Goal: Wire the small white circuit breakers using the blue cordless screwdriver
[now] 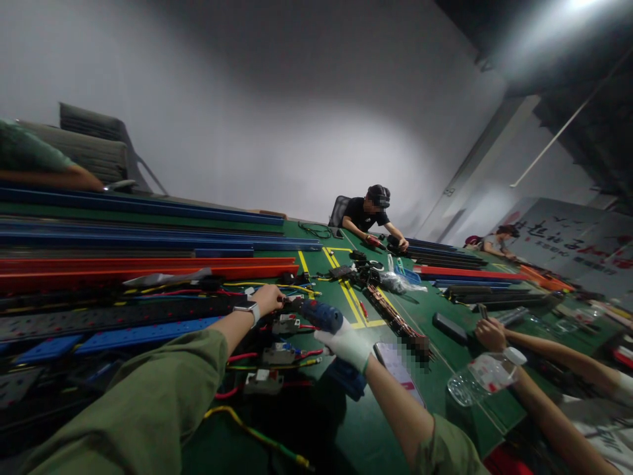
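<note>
My right hand (349, 346), in a white glove, is wrapped around the grip of a blue cordless drill (321, 315). The drill lies level, its chuck pointing left. My left hand (268, 300), bare with a white watch (247, 310) at the wrist, has its fingers pinched together just before the drill's tip; what they hold is too small to make out. Beneath and nearer to me sit several grey connector blocks (277, 354) with red, blue and yellow-green wires. A loose yellow-green wire (257, 432) lies closest to me.
Long blue (148, 231) and orange strips (148, 269) lie at left. A phone (398, 369), a bundle of copper strips (393, 313) and a plastic bottle (484, 376) are at right. A co-worker's hands (490, 333) are beyond the bottle; another person (370, 211) sits across the green table.
</note>
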{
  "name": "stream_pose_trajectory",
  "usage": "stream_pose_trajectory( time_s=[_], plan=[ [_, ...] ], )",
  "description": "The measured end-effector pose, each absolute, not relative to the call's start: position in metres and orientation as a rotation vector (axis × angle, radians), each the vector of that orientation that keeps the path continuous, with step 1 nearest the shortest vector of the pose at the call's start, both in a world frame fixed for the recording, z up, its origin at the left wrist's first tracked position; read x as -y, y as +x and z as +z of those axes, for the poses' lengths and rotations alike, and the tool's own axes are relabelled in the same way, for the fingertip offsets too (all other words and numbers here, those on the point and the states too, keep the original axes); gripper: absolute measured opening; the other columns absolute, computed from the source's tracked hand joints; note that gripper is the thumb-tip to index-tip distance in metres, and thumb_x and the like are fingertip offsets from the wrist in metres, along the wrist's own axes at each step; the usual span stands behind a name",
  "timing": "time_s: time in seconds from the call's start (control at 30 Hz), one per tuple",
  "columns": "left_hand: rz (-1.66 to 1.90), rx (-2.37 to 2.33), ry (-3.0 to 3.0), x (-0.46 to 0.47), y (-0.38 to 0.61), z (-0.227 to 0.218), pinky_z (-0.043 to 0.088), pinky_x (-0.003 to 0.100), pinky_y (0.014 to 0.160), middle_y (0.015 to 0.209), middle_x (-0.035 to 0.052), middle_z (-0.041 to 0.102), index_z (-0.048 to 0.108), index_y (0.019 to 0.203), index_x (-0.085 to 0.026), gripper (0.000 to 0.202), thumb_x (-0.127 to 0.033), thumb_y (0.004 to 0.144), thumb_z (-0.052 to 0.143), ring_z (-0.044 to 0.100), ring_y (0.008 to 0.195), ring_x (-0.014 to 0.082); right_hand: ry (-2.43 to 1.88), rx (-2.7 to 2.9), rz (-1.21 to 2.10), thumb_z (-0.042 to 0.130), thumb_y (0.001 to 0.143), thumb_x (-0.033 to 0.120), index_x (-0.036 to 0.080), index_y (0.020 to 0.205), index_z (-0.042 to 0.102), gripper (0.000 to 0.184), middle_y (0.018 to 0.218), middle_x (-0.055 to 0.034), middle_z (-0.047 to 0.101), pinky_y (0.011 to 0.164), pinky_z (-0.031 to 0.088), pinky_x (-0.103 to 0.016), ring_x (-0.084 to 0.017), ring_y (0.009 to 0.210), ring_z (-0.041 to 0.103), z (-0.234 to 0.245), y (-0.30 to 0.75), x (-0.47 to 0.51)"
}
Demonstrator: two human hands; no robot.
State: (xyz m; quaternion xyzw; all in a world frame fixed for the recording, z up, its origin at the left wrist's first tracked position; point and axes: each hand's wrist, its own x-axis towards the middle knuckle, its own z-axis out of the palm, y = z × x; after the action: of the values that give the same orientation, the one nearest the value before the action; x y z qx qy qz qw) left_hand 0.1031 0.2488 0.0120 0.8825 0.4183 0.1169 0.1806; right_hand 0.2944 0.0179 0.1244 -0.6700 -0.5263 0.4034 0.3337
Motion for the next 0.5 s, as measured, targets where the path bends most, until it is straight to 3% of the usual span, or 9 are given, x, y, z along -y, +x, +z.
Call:
stream_pose_trajectory(
  time_s=[0.2, 0.5],
  plan=[
    [0.344, -1.182, 2.498, -0.2495, 0.1034, 0.012, 0.035, 0.026, 0.065, 0.079, 0.0057, 0.077, 0.084, 0.1, -0.029, 0.028, -0.031, 0.079, 0.065, 0.067, 0.075, 0.0203, -1.735, 1.352, 1.014, 0.069, 0.078, 0.02, 0.02, 0.093, 0.062, 0.016, 0.062, 0.0081, 0.055, 0.044, 0.043, -0.02, -0.007, 0.043, 0.052, 0.122, 0.2926, -0.0159],
    [0.356, -1.163, 2.45, -0.248, 0.102, 0.0142, 0.036, 0.025, 0.065, 0.077, 0.0051, 0.076, 0.085, 0.095, -0.028, 0.025, -0.03, 0.078, 0.067, 0.067, 0.075, 0.0199, -1.802, 1.348, 1.025, 0.071, 0.082, 0.023, 0.016, 0.108, 0.061, 0.029, 0.068, 0.0048, 0.06, 0.054, 0.049, -0.026, -0.01, 0.052, 0.054, 0.127, 0.2907, -0.0129]
  ],
)
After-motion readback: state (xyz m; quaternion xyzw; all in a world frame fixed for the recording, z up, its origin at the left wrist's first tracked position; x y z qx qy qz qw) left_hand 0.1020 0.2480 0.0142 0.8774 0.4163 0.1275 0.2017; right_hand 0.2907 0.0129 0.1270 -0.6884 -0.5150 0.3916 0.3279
